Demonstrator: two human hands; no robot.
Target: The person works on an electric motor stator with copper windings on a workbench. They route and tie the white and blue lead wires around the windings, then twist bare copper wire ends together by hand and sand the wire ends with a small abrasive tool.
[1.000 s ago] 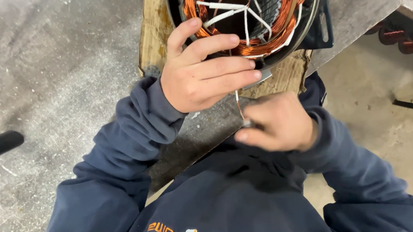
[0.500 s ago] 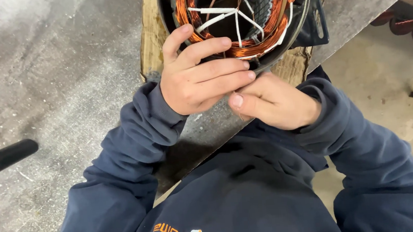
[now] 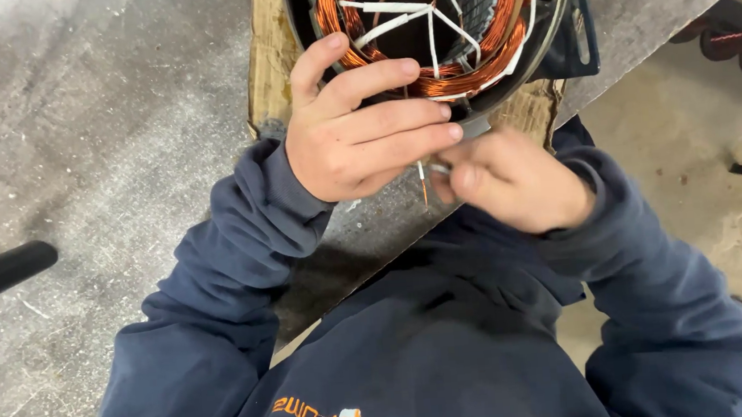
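A motor stator with copper windings and white-sleeved leads lies in a dark housing on a wooden block. My left hand grips its near rim, thumb inside the winding and fingers laid across the copper. My right hand is just to the right, almost touching the left fingertips. It pinches a thin copper wire with a short white sleeve, which hangs down between the two hands. My dark blue sleeves and chest fill the lower part of the view.
The block rests on a grey workbench. A black cylinder with metal terminals lies at the bench's left. To the right, below the bench edge, is a concrete floor with reddish coiled parts.
My right hand has risen from below the bench edge up to my left fingertips, bringing the wire with it. The left hand stays on the stator rim.
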